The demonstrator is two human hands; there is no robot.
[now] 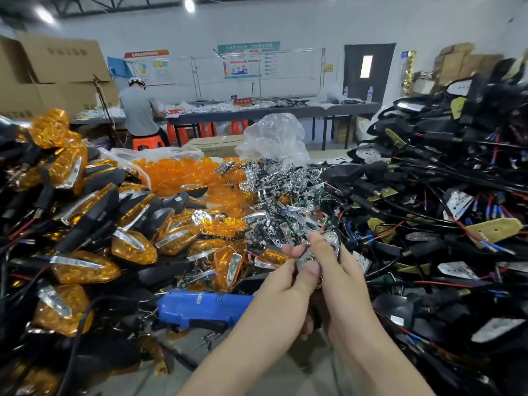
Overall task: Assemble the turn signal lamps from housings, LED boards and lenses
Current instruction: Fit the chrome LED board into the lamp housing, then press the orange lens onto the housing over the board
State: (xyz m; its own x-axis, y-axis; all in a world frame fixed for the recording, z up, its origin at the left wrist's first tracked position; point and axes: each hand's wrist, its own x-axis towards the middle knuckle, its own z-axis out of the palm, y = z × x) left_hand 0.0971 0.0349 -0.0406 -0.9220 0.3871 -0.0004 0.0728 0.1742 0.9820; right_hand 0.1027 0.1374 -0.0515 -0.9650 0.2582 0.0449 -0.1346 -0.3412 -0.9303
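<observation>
Both of my hands meet in front of me over the bench and hold one small chrome reflector piece with LEDs (320, 252). My left hand (288, 278) pinches its near side, and my right hand (334, 261) grips its far side with thumb and fingers curled round it. Behind them lies a heap of chrome reflectors and LED boards (285, 192). A pile of loose orange lenses (183, 175) sits further back. Black housings with wires (445, 195) are stacked high at the right. Finished amber lamps (94, 224) are piled at the left.
A blue electric screwdriver (200, 305) lies on the bench just left of my left forearm, with loose screws (210, 338) near it. A clear plastic bag (274, 138) stands behind the reflectors. A person in grey (140, 110) works at a far table.
</observation>
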